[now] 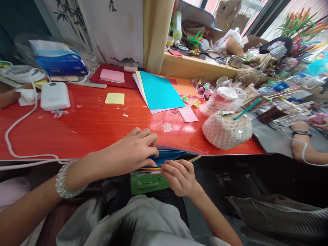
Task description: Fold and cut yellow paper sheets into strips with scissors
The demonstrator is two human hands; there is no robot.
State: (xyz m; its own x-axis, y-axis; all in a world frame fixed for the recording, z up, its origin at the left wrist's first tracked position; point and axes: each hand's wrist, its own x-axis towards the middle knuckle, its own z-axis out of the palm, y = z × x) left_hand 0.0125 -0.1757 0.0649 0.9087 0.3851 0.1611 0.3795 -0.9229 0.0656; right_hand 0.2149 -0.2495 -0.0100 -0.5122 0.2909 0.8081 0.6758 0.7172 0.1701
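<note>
A pack of coloured paper in a green-printed clear sleeve sits at the table's front edge, over my lap. Its upper edge gapes, with blue sheets and the edges of yellow, red and dark ones showing. My left hand, a clear bead bracelet at its wrist, has its fingers curled and its thumb at the left part of the opening, among the sheets. Closed round the front edge of the pack is my right hand. Beyond them lies a fanned stack of sheets with turquoise on top.
Small yellow and pink paper squares lie on the red table. A netted fruit with a straw stands right. A power bank and cable lie left. A co-worker's arm is at far right, a cluttered ledge behind.
</note>
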